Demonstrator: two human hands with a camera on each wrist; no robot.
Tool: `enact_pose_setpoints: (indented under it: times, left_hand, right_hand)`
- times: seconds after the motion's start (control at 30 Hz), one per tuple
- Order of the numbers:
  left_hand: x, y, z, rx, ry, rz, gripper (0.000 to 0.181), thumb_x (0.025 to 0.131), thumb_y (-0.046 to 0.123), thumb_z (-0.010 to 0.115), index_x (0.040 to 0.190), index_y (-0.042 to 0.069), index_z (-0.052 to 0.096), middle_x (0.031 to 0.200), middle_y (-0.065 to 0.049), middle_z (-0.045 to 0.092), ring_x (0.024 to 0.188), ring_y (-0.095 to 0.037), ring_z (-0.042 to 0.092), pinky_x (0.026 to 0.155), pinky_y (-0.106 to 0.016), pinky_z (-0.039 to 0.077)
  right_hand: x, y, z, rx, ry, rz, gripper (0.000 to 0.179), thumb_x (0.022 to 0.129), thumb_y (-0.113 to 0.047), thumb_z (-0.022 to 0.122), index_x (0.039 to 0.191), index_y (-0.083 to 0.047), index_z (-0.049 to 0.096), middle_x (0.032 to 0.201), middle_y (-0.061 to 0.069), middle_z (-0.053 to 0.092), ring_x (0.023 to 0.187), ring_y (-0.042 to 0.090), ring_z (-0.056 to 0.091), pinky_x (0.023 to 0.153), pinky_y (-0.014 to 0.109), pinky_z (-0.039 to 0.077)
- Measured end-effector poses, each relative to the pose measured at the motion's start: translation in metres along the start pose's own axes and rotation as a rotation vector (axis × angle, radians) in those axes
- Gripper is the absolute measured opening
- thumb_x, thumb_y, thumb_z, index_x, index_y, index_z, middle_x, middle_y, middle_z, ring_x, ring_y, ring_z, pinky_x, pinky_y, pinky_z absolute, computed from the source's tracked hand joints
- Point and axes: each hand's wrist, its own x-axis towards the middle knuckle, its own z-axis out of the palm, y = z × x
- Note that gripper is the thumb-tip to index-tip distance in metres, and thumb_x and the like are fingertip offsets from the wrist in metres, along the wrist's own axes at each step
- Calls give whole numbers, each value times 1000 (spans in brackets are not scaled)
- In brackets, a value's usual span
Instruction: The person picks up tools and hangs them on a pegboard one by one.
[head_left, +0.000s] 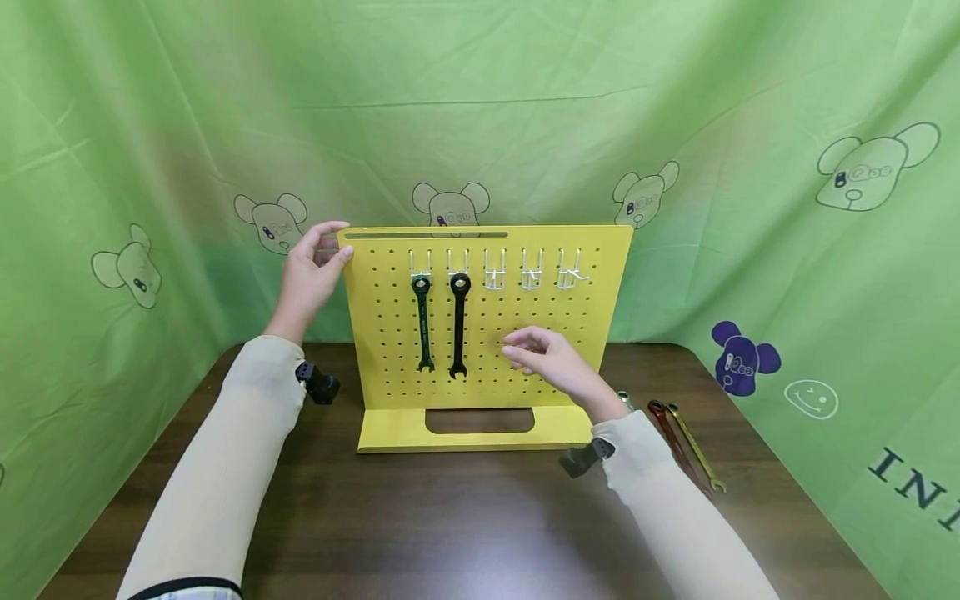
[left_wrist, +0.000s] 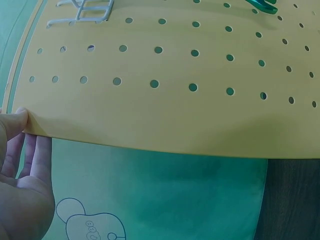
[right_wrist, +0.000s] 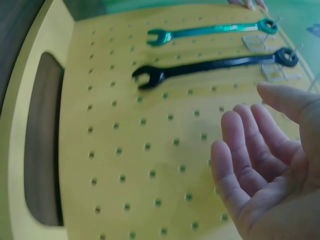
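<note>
A yellow pegboard (head_left: 487, 333) stands upright on its base. My left hand (head_left: 311, 271) pinches its upper left corner, thumb in front and fingers behind, as the left wrist view also shows. Two wrenches hang by their ring ends from hooks: a green wrench (head_left: 423, 323) on the left, a black wrench (head_left: 459, 325) beside it. Before the lower right part of the board is my right hand (head_left: 553, 360), fingers loosely bent and holding nothing. In the right wrist view, that hand (right_wrist: 270, 160) is apart from the black wrench (right_wrist: 215, 65).
Three more hooks on the board, one a wire hook (head_left: 532, 271), carry nothing. On the table (head_left: 465, 517), to the right, lie a red wrench (head_left: 675, 442), a gold wrench (head_left: 697, 450) and a silvery ring end (head_left: 625, 398), partly hidden by the right arm. A green curtain (head_left: 480, 108) hangs behind.
</note>
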Motion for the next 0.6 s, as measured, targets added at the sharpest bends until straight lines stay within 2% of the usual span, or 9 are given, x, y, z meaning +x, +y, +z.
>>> enact_pose_setpoints:
  times: [0.2,0.4,0.5,0.6]
  left_hand:
    - [-1,0,0,2,-3,-4,37,100,13,63,137,15,58,119,-12,61,101,-20,59,89,-33,51]
    - [-1,0,0,4,-2,-1,36,100,14,63,137,16,59,119,-12,61,102,-21,59,89,-33,51]
    - [-1,0,-1,2,-4,1,37,100,14,63,137,16,58,119,-12,60,102,-21,58,89,-33,51]
    - [0,0,-1,1,-5,0,37,101,14,62,137,16,58,120,-12,60,102,-21,58,88,-33,51]
  right_hand:
    - [-15,19,-20,-70,-8,38,41,100,-24,64,127,6,58,107,26,64,96,40,62,87,47,55]
    - [-31,36,-40,-91,5,69,40,100,-22,65,125,8,59,104,26,64,93,39,63,81,39,57]
    - [-41,41,-48,-105,18,87,40,99,-22,65,125,9,59,103,21,66,93,38,64,78,33,57]
    - [-50,44,-54,-121,36,111,41,99,-21,65,125,10,58,99,13,67,90,31,65,77,34,57]
